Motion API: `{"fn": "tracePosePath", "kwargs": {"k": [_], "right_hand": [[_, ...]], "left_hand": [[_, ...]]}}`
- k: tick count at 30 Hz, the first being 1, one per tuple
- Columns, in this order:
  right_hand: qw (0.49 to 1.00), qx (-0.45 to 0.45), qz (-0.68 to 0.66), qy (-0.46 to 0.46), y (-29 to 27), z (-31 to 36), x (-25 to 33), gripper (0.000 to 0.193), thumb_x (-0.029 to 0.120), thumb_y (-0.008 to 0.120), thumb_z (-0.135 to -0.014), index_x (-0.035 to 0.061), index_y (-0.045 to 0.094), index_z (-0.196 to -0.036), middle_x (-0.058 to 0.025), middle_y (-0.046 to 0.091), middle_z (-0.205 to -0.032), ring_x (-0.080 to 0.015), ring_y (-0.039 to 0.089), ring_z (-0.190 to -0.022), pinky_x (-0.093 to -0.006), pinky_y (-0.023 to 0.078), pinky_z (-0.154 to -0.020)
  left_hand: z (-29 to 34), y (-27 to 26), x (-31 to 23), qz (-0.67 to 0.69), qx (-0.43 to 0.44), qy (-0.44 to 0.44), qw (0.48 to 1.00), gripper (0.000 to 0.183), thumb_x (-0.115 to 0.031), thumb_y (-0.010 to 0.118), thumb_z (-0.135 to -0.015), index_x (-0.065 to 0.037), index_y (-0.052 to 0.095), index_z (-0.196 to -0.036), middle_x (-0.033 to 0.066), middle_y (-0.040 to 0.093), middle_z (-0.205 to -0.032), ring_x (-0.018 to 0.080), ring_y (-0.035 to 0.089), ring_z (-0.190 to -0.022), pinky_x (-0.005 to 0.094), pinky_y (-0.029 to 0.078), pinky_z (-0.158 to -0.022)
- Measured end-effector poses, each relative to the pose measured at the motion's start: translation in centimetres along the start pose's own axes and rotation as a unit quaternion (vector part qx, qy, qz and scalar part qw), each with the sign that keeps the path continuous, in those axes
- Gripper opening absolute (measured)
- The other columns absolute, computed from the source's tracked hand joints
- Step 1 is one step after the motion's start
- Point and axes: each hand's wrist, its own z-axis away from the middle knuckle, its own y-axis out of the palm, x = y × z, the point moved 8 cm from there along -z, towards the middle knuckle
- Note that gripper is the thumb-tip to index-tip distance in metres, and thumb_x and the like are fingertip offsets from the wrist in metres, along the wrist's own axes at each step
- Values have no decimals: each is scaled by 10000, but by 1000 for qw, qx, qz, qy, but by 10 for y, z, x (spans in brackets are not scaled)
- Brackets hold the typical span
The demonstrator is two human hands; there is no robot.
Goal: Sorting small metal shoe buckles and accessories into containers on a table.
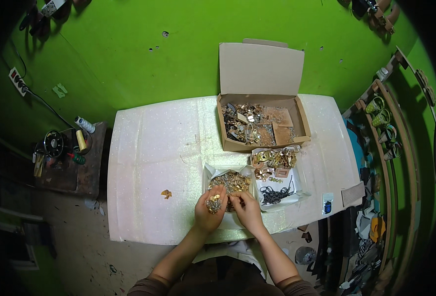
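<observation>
My left hand (206, 219) is cupped palm up at the near edge of the table, holding a small heap of gold and silver metal fittings (214, 203). Beside it, my right hand (248, 211) has its thumb and fingers pinched together; whatever is between them is too small to make out. Both hands are over the near part of a shallow white tray (207, 173), which is lined with paper and holds many similar gold and silver fittings (231, 180). The hands hide part of that pile.
Against the tray's right side is another white tray (299, 190) with gold buckles (273, 158) and black chain (275, 195). Behind stands an open cardboard box (262, 145) of metal parts. A gold scrap (166, 194) lies at left, a blue item (328, 204) at right.
</observation>
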Motion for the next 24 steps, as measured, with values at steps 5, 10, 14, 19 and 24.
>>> {"fn": "tracePosePath", "kwargs": {"k": [5,10,14,19,24], "right_hand": [[1000,-14,-5,14,-12,-1,-14,150,134,560,-799,-9,575,-838,-118,551,-742,-195,541,-608,-271,432,-556],[997,4,-38,63,-13,13,-13,150,133,573,-808,-8,577,-859,-69,564,-731,-111,509,-631,-224,410,-587],[990,7,-87,107,-16,20,-19,138,138,566,-819,6,569,-858,-35,549,-658,-79,478,-569,-221,405,-543],[991,7,-102,89,-20,16,-10,143,145,532,-842,10,568,-870,-24,549,-650,-61,461,-571,-203,387,-533],[989,54,-115,80,-12,7,-14,154,145,500,-862,12,561,-911,-7,548,-700,-50,478,-656,-189,382,-578]], "left_hand": [[10,14,0,8,-1,-22,1000,403,-190,295,-900,-33,297,-1272,97,347,-1308,199,326,-1220,331,297,-998],[18,15,0,32,24,-62,997,428,-183,298,-894,-56,261,-1302,77,310,-1342,181,304,-1238,328,303,-997],[22,19,0,17,34,-71,997,447,-185,293,-893,-64,234,-1319,67,290,-1358,173,287,-1249,327,298,-1000],[22,24,2,8,44,-52,998,455,-195,283,-898,-60,211,-1326,68,262,-1372,175,256,-1263,322,287,-1006],[20,30,-2,-13,64,-21,998,455,-205,264,-907,-28,209,-1322,89,248,-1374,172,235,-1270,320,241,-1025]]}}
